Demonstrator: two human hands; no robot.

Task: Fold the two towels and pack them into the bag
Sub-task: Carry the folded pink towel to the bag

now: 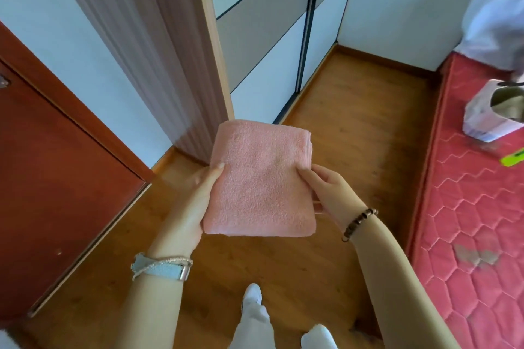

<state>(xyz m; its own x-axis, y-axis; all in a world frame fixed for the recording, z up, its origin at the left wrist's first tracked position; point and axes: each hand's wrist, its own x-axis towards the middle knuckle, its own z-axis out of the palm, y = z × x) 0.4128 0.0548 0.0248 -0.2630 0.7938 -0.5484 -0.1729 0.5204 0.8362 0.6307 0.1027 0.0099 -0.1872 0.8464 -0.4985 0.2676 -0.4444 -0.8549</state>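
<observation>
Both hands hold the pink towel (261,178), folded into a thick rectangle, level in the air above the wooden floor (354,127). The left hand (195,201) grips the towel's left edge, its thumb lying straight along the top surface and its fingers tucked out of sight underneath. The right hand (331,190) pinches the right edge, one digit pressed on top and the rest curled below the cloth. The stacked layers of the fold show at the far right corner, beyond the right hand. A pale blue watch (161,266) sits on the left wrist and a beaded bracelet (358,224) on the right wrist. Well to the right of the right hand lies a red quilted mattress (476,221), and on it, farther away, stands the bag (487,119), pale and patterned, with its mouth open. Beyond the bag rests a crumpled white cloth (496,28); I cannot tell whether it is a towel. A bright green object (513,157) lies near the bag. To the left of the left hand is a red-brown door (56,178), and past the towel are sliding wardrobe panels (263,37). Below the hands, white shoes (252,296) stand on the floor.
</observation>
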